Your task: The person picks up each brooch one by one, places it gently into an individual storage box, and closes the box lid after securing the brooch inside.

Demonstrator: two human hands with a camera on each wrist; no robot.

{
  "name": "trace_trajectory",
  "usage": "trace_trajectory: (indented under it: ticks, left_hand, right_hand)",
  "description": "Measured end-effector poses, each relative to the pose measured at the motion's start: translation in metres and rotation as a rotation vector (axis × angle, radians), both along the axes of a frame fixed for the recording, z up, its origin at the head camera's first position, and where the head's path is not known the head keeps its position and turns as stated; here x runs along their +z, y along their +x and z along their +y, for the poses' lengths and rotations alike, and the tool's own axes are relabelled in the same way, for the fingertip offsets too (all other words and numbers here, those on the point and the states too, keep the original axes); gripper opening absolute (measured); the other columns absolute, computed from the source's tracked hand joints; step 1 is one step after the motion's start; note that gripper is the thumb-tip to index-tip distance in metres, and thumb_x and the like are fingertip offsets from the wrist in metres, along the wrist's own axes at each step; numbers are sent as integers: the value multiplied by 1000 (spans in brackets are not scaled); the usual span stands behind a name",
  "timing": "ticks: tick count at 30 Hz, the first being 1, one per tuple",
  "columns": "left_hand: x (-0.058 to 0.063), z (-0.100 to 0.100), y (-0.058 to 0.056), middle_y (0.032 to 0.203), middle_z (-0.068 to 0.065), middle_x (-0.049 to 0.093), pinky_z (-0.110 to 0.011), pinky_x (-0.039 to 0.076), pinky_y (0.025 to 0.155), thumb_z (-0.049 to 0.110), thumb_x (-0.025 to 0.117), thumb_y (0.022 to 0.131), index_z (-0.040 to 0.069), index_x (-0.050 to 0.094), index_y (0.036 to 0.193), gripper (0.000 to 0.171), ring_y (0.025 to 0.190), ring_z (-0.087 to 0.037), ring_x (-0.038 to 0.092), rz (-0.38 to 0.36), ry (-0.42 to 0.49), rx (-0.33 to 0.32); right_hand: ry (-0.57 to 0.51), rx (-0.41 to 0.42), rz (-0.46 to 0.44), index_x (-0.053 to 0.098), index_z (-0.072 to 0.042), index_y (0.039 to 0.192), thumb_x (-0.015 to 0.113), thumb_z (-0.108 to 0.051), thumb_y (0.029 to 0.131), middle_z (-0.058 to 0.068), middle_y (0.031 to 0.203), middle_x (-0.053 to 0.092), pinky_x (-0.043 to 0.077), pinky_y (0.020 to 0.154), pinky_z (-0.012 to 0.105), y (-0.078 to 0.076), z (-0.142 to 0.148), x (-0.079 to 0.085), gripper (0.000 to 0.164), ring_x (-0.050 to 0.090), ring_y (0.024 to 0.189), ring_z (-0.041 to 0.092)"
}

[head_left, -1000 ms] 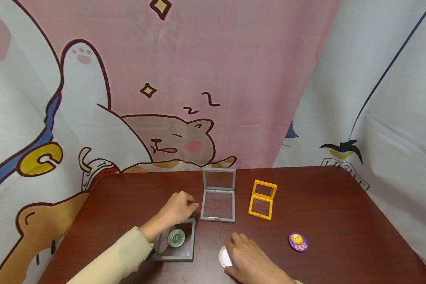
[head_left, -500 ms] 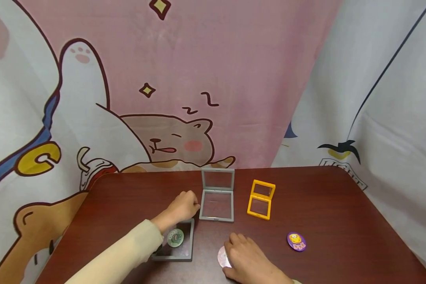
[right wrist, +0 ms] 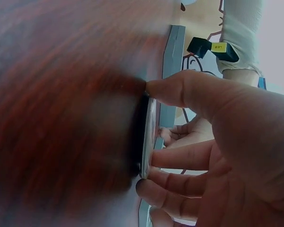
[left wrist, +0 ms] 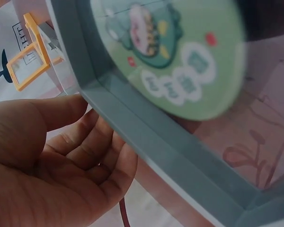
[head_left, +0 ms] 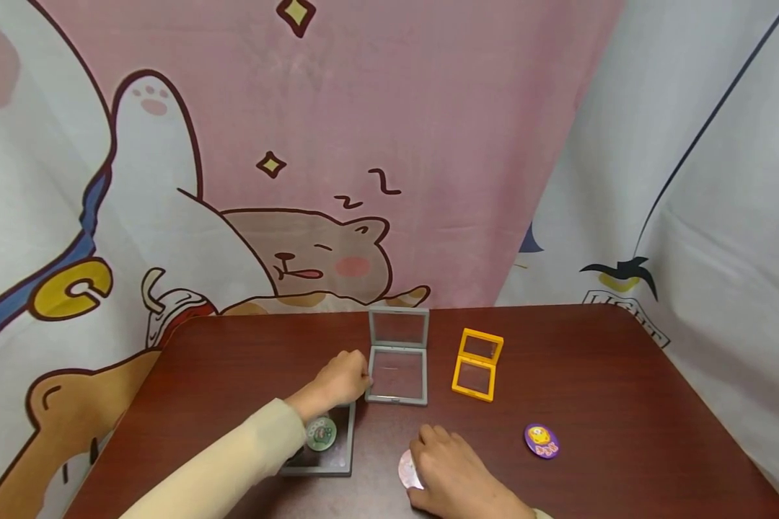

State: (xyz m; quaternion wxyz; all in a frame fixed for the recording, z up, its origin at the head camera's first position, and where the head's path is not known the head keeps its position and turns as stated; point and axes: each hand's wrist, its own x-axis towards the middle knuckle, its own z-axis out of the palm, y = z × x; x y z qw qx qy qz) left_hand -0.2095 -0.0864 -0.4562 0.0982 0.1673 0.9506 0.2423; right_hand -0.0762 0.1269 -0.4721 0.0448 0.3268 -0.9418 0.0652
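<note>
Bent fingers of my left hand [head_left: 342, 376] pinch the left edge of the hinged grey display case [head_left: 398, 375], which stands open with clear windows. In the left wrist view their tips are partly hidden behind the frame of a second grey case [left wrist: 146, 146]. That nearer case lies under my left wrist, with a green round badge [head_left: 321, 434] inside its window. Close to the table's front, my right hand [head_left: 457, 472] holds a pale pink round badge [head_left: 410, 470] by its rim. In the right wrist view the badge is edge-on between thumb and fingertips, low over or on the table.
A small yellow hinged case [head_left: 477, 365] stands open to the right of the grey one. Farther right lies a purple round badge [head_left: 542, 441]. The brown table [head_left: 610, 404] ends at a printed curtain [head_left: 467, 144] behind.
My left hand has moved slightly right, from beside the open grey case onto its left edge. My right hand and the pink badge have stayed in place.
</note>
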Motion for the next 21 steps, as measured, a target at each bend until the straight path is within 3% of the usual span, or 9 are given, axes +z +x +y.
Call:
trace_trajectory:
  ticks: [5,9,13,21]
  left_hand:
    - [-9,-1,-5,47,10,42,-30,39,49,7,76,93,16,51,50,50,49,-11,45,6,23,-32]
    - [-38,-4,-20,45,11,39,-30,38,45,12,77,91,20,47,49,53,45,-9,42,30,22,-71]
    - [-50,-3,-26,45,10,32,-28,31,43,13,78,91,21,41,48,57,43,-8,35,21,20,-74]
    - [-6,5,-1,45,11,41,-32,43,53,7,80,88,18,48,47,53,50,-11,45,6,15,-52]
  right_hand:
    - [-25,-1,-7,69,-8,89,85,-39,70,-4,85,50,47,65,32,0,0,0,40,49,79,14]
    - [-67,-9,-20,69,-8,88,85,-37,68,-4,86,51,49,67,32,-1,1,0,39,49,80,14]
    - [-105,-37,-27,67,-9,88,86,-35,68,-4,87,52,49,66,32,-2,3,3,38,50,80,13]
    - [-176,-65,-13,69,-6,96,86,-34,71,-4,91,52,48,66,30,-8,12,8,41,47,80,11]
